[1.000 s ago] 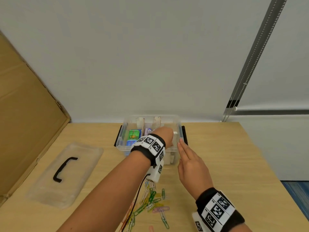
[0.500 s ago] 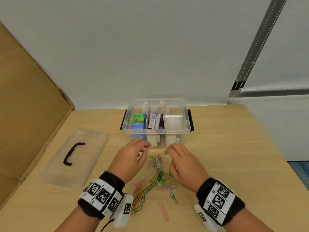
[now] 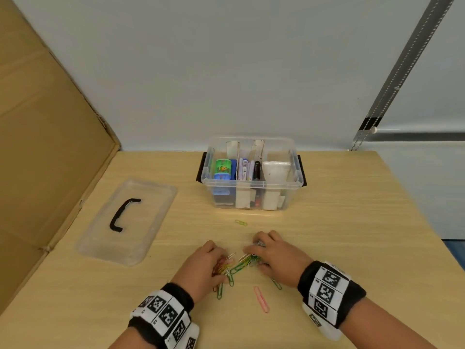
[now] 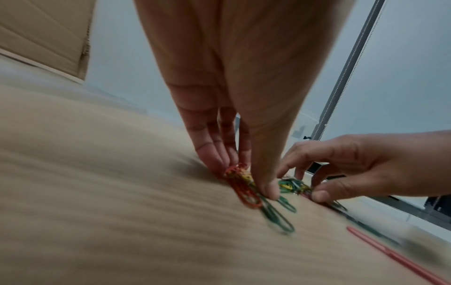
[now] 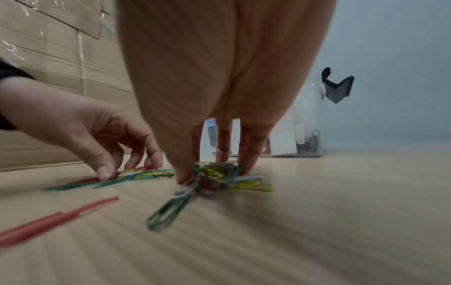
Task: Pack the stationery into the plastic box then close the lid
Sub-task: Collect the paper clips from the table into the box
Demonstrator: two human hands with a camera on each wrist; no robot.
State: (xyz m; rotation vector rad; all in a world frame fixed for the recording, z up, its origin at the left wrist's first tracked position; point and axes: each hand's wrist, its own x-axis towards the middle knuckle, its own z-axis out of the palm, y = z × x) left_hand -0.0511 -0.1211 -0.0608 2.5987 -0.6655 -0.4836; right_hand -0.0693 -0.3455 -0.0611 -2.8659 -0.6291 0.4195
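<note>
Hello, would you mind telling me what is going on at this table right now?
A person is gathering coloured paper clips on the wooden table with both hands. The left hand pinches one bunch, the right hand another. A few clips lie loose nearby. The clear plastic box, already holding stationery, stands open behind them, and its lid lies off to the left.

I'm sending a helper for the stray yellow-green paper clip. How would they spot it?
Start at the clear plastic box at the table's far edge. On bare wood in front of it lies the yellow-green paper clip, alone, apart from the heap under both hands.
</note>
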